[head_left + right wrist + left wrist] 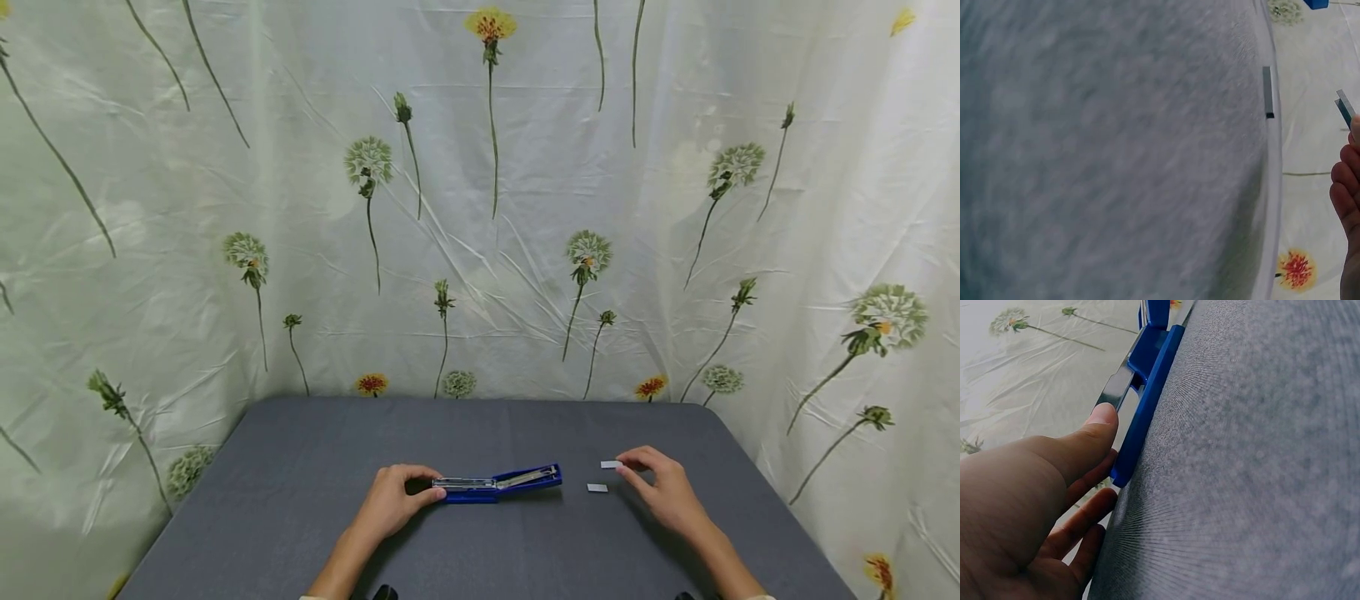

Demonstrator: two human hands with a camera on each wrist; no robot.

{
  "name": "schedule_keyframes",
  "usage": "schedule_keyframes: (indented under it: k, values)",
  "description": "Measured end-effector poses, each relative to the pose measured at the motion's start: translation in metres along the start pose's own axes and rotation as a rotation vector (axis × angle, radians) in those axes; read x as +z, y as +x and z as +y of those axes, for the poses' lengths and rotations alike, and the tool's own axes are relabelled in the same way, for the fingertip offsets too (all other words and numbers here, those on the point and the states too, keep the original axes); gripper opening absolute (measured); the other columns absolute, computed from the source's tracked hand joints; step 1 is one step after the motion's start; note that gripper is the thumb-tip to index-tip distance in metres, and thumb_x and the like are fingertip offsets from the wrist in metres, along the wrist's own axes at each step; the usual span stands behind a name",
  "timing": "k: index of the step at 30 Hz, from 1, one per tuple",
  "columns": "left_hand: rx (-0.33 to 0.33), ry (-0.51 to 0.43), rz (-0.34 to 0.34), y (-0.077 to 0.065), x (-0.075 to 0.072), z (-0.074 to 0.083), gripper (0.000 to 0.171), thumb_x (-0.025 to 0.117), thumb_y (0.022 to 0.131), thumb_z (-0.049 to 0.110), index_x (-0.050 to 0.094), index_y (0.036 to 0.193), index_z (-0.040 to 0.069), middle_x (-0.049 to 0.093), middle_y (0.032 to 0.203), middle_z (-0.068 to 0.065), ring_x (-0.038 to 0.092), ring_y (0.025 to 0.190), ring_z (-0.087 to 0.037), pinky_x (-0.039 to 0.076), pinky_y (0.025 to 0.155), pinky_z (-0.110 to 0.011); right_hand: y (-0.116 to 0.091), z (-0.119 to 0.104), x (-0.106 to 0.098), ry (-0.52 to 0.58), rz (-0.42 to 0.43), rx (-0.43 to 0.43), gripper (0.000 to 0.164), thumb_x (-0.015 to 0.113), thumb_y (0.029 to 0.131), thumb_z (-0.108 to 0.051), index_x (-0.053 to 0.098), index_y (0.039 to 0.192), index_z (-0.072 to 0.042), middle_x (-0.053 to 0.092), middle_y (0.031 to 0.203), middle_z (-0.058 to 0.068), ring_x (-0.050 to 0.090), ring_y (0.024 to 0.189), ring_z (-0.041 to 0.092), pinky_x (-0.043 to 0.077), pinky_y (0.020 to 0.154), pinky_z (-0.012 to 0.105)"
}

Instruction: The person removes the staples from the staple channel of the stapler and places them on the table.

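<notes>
A blue stapler sits on the grey table, its top folded back to the right so the metal inside shows. My left hand grips its left end, the thumb on the metal rail in the left wrist view. Between the thumb and fingers of my right hand is a short strip of staples, raised off the table and seen end-on in the right wrist view. A second strip of staples lies on the table between the stapler and my right hand.
The grey table has rounded far corners. Right behind it hangs a pale curtain printed with dandelions. Two small dark objects poke in at the bottom edge of the head view, near the forearms.
</notes>
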State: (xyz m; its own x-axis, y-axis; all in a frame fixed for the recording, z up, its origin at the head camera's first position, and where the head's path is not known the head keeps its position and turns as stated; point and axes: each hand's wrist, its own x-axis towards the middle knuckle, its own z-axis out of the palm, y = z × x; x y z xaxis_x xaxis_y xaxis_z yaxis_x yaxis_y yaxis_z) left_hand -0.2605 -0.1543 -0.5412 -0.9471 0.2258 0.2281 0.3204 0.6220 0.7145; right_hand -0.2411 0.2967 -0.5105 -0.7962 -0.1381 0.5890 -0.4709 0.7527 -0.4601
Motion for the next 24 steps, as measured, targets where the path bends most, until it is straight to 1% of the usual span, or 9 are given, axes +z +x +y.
schedule_keyframes:
  k: [9,15,20,24]
  values:
    - [0.007,0.005,-0.003,0.000,0.000,0.000,0.019,0.083,0.084,0.044,0.081,0.098,0.032,0.077,0.099,0.014,0.072,0.106,-0.019,0.055,0.096,-0.050,-0.007,0.008,-0.004,0.019,-0.006,0.014,0.013,0.081,0.087,-0.006,0.078,0.098,-0.010,0.073,0.094,-0.004,0.064,0.083,-0.004,0.057,0.070,0.029]
    - [0.001,0.005,-0.001,0.000,-0.002,0.000,0.019,0.083,0.084,0.044,0.080,0.098,0.032,0.077,0.100,0.013,0.072,0.107,-0.020,0.055,0.096,-0.051,-0.009,0.011,-0.007,0.014,-0.011,0.018,0.013,0.081,0.087,-0.006,0.078,0.099,-0.010,0.074,0.094,-0.003,0.064,0.082,-0.004,0.056,0.071,0.027]
    - [0.014,0.017,0.001,0.000,-0.001,0.001,0.020,0.083,0.084,0.044,0.081,0.099,0.031,0.078,0.101,0.013,0.072,0.107,-0.020,0.055,0.096,-0.050,-0.013,0.016,-0.009,0.005,-0.018,0.033,0.013,0.082,0.085,-0.006,0.078,0.097,-0.010,0.073,0.092,-0.004,0.063,0.081,-0.006,0.055,0.070,0.023]
    - [0.020,0.026,0.006,-0.001,-0.001,0.002,0.020,0.083,0.084,0.044,0.081,0.099,0.030,0.078,0.100,0.012,0.072,0.106,-0.019,0.055,0.096,-0.049,-0.015,0.018,-0.011,-0.004,-0.030,0.050,0.013,0.082,0.085,-0.007,0.078,0.097,-0.011,0.073,0.092,-0.005,0.062,0.081,-0.006,0.055,0.069,0.024]
